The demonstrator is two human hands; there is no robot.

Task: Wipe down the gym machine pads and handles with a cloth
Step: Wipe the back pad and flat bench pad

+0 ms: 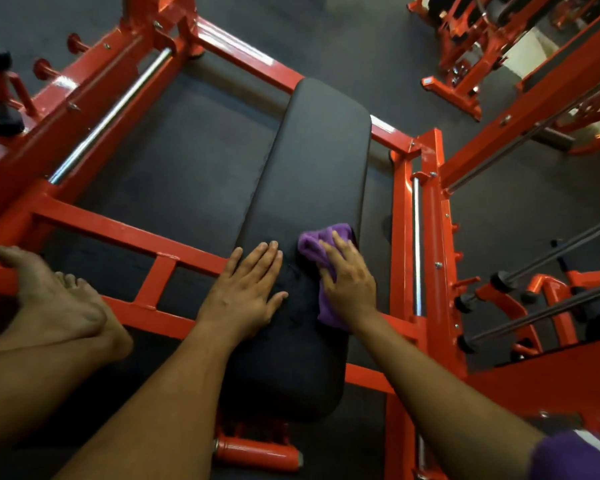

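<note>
free: pad (312, 161) ahead | blocked: orange frame (430, 209) both sides | floor (361, 46) beyond: apparently open

I count two hands of mine, the left hand (243, 292) and the right hand (347, 282), and one bare foot (56, 299). There is one long black pad (319, 150), one purple cloth (312, 242) and one orange frame (118, 233) around them. On that frame I count two chrome rods, the left rod (111, 114) and the right rod (417, 244), two orange pegs, the upper peg (74, 42) and the lower peg (41, 68), and one short orange cylinder (257, 453) at the bottom; one second machine (459, 93) stands at the upper right.
</note>
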